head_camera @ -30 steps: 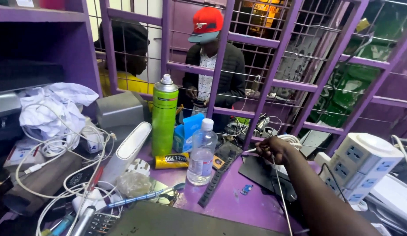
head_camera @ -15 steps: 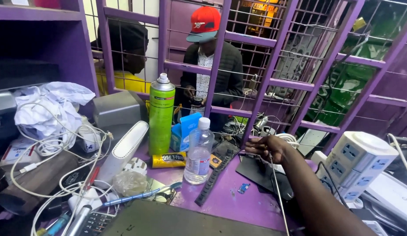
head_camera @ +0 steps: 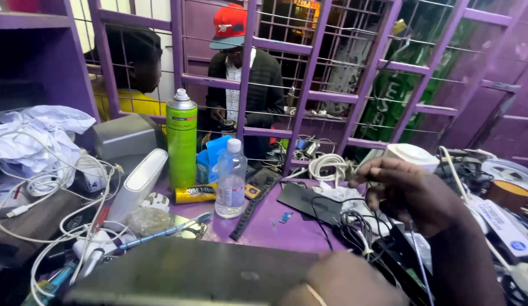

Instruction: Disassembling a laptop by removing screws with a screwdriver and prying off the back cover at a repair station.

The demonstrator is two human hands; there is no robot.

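Purple counter [head_camera: 286, 232], cluttered: your right hand [head_camera: 408, 192] at right pinches a thin wire [head_camera: 414, 249], lifting it off the tangle; left hand [head_camera: 338, 280] blurred, can't tell its grip.

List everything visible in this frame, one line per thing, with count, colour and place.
spray can: 1, green, upright, back centre
water bottle: 1, clear, white cap, right of can
cables: several, white, tangled at left
grey slab: 1, near edge
watch strap: 1, black, on purple counter
black pad: 1, centre right
people: 2, behind purple grille
right hand: raised, fingers pinched; held item unclear
left hand: bottom edge, blurred, by slab
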